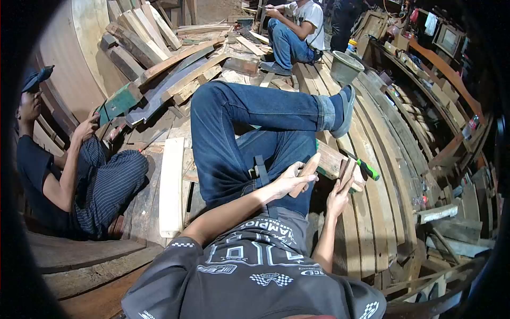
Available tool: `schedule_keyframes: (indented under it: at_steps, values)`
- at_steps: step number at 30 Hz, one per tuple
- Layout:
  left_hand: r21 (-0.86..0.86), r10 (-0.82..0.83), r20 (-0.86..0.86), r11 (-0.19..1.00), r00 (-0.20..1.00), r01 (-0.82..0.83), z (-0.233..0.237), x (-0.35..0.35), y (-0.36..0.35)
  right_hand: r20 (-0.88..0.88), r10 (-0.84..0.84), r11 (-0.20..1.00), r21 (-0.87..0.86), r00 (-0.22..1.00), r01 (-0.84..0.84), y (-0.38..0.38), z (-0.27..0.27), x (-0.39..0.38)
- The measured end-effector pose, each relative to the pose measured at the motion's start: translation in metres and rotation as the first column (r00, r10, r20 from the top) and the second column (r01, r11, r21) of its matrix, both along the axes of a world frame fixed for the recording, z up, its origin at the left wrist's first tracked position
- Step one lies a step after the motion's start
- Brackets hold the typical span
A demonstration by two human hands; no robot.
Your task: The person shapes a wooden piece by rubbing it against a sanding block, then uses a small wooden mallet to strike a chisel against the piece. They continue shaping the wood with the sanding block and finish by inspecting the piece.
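A small pointed piece of light wood (306, 174) is in my left hand (291, 179), held above my lap with the fingers closed round it. To the right, my right hand (338, 199) grips a small wooden block (347, 172) with a dark strip along it, beside the end of a wooden beam (330, 159). A green-handled tool (367, 169) lies just beyond that hand, its handle pointing right. My hands are apart from each other.
A person (69, 165) sits at the left holding a green-painted wood block (120, 103). Another person (295, 33) sits ahead, near a grey bucket (345, 68). A pale board (171, 187) lies left of my legs. Planks (372, 212) run along the right.
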State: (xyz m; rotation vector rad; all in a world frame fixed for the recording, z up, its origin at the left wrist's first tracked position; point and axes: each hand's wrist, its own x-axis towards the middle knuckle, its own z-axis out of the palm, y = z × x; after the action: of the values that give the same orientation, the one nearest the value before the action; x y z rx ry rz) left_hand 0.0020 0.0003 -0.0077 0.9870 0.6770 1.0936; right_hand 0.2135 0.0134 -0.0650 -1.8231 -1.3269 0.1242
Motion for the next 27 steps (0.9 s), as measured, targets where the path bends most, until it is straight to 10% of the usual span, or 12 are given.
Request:
schedule_keyframes:
  at_steps: [27]
  values:
    - [0.007,-0.003,-0.101,1.000,0.995,0.004,-0.002,0.001,0.001,-0.050,0.034,0.998,-0.056,0.998,-0.037,0.002,-0.005,0.013]
